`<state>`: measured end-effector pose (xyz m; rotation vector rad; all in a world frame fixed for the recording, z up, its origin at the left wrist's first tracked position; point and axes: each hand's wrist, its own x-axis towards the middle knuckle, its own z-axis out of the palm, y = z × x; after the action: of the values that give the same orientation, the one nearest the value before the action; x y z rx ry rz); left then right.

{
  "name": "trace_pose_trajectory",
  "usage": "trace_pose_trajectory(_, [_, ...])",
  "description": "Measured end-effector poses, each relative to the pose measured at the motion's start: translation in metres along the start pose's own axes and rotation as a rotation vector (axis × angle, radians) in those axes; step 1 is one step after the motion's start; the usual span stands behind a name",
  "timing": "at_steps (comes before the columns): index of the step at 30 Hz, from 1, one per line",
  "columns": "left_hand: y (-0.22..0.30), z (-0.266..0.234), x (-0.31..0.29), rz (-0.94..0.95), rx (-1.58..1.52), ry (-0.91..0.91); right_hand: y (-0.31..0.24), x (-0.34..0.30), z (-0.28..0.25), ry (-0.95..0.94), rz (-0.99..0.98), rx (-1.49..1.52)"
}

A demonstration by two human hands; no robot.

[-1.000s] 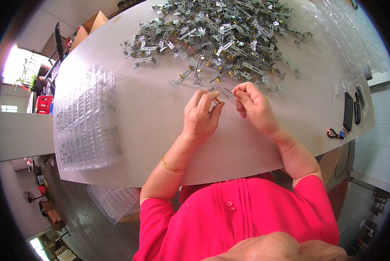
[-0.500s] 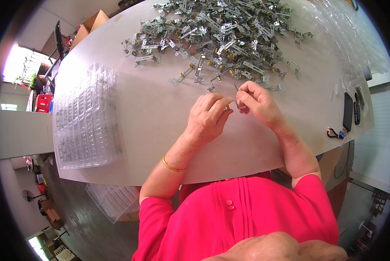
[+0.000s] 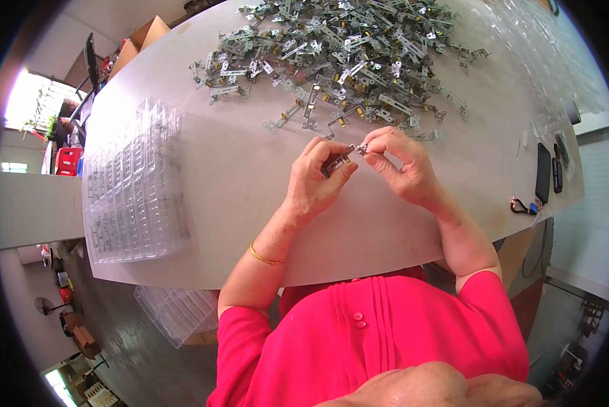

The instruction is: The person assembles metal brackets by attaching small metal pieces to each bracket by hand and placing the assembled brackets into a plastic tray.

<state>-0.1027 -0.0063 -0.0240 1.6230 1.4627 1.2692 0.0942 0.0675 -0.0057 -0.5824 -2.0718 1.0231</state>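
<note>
My left hand (image 3: 316, 180) is closed around a small metal bracket piece (image 3: 336, 161) above the white table (image 3: 236, 183). My right hand (image 3: 404, 165) pinches the other end of a small metal part (image 3: 358, 148) with thumb and fingers, meeting the left hand's piece. Both hands sit close together just in front of a big heap of metal brackets with brass bits (image 3: 345, 47). A gold bangle (image 3: 265, 257) circles my left wrist.
A stack of clear plastic blister trays (image 3: 133, 183) lies at the table's left. More clear trays (image 3: 175, 312) sit below the table edge. A dark phone (image 3: 543, 172) and small items lie at the right edge. Cardboard boxes (image 3: 145, 37) stand far left.
Both hands have shifted slightly toward me and closer together. The metal pieces now meet between the fingertips, and the left hand has turned around its piece.
</note>
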Motion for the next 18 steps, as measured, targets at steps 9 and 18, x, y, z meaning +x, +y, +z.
trace_pose_trajectory(9, [-0.007,-0.012,0.002,-0.184,-0.736,-0.018,0.01,-0.003,0.0,0.197,0.305,0.481])
trace_pose_trajectory(18, [-0.007,-0.003,0.002,-0.108,-0.597,-0.062,0.017,-0.006,0.01,0.331,0.46,0.923])
